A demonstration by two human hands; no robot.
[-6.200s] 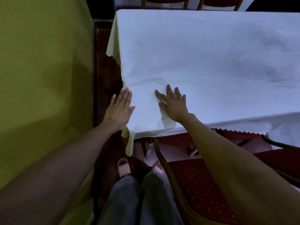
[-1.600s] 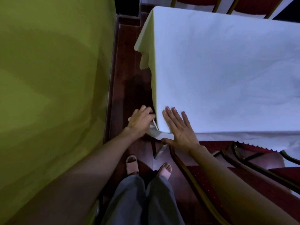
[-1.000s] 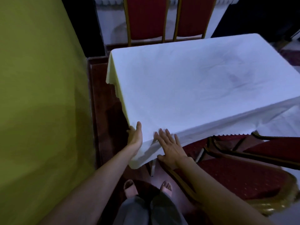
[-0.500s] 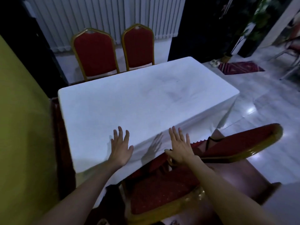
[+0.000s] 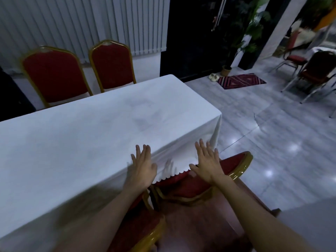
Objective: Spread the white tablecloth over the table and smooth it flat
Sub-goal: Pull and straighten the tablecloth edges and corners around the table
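Both my hands are out in front of me, low in the middle of the frame, and neither grip has closed on anything. My left hand [image 5: 142, 168] is flat, palm down, fingers straight and only slightly apart, at the near edge of the white tablecloth [image 5: 87, 142]; whether the palm presses the cloth or floats just above it I cannot tell, the hand is a little blurred. My right hand [image 5: 207, 161] is further right, palm down as well, fingers splayed wide and the thumb stuck out to the left. It hangs in front of the draped cloth and above a red chair [image 5: 203, 184] with a gold frame, and I cannot tell if it touches the cloth at all.

The tablecloth covers the whole surface, running from the left edge of the frame up to a rounded far corner near the upper middle. The top looks flat, with faint grey shading toward the right end. The scalloped hem [image 5: 174, 174] hangs down between my two hands, and a fold drops from the right corner [image 5: 217, 128] toward the pale floor [image 5: 272, 142].

Two more red chairs [image 5: 80, 70] stand behind the surface at upper left, and a patterned rug [image 5: 241, 80] lies on the floor at upper right.
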